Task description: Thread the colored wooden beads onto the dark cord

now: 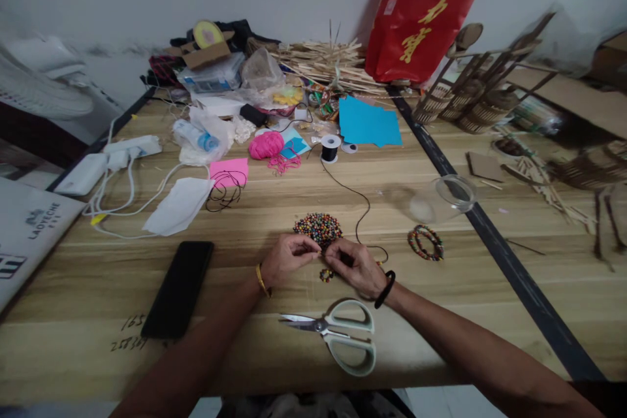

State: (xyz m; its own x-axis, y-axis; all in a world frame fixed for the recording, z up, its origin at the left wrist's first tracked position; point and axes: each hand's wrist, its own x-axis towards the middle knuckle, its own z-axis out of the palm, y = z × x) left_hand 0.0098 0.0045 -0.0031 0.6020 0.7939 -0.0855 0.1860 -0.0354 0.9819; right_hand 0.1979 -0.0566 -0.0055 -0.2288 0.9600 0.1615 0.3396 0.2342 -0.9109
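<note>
Just in front of a pile of small multicoloured beads [318, 227], my two hands meet almost fingertip to fingertip. My left hand [290, 257] pinches something tiny, seemingly a bead. My right hand [356, 265] has its thumb and fingers pressed together around the end of a black cord [366, 206], though its fingers partly hide the cord. That cord runs back to a white spool [330, 148]. Below the fingertips a short curl of strung beads [326, 275] touches the table. Scissors [327, 326] with pale green handles lie nearer to me.
Right of my hands lie a finished-looking beaded bracelet [425, 243] and a clear plastic cup [448, 198] on its side. A black phone [179, 289] is at the left. Pink yarn [267, 144], blue paper [369, 121] and bamboo strips [326, 65] crowd the back.
</note>
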